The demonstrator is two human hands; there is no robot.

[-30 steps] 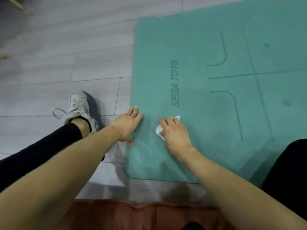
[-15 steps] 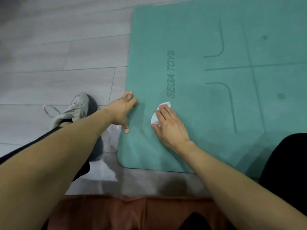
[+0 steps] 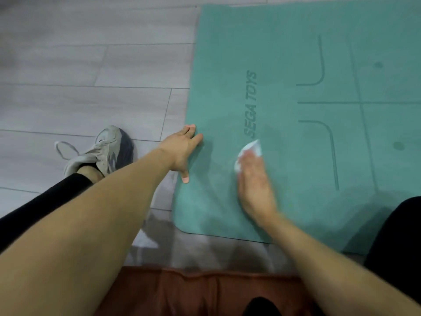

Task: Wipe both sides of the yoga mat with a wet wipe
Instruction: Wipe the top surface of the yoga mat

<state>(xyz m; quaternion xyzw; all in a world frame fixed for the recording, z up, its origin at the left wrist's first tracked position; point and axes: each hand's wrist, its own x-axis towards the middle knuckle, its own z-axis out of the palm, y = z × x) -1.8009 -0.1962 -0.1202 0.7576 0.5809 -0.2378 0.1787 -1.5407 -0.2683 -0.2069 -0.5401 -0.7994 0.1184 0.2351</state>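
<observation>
Teal matte yoga mat (image 3: 296, 156) with embossed lines flat on grey plank floor (image 3: 91, 76), crumpled white wet wipe (image 3: 250, 149) pressed on it under blurred right hand (image 3: 255, 181), fingers together; left hand (image 3: 182, 151) flat, fingers spread, pinning mat's edge beside grey sneaker (image 3: 107, 149).

Lighting is dim and even, with a cool cast. Soft shadows lie on the floor (image 3: 91, 106) beneath the arms and beside the left hand (image 3: 182, 151). The right hand (image 3: 255, 181) is motion-blurred. Floorboard seams bow near the edges from wide-angle distortion. No glare.
</observation>
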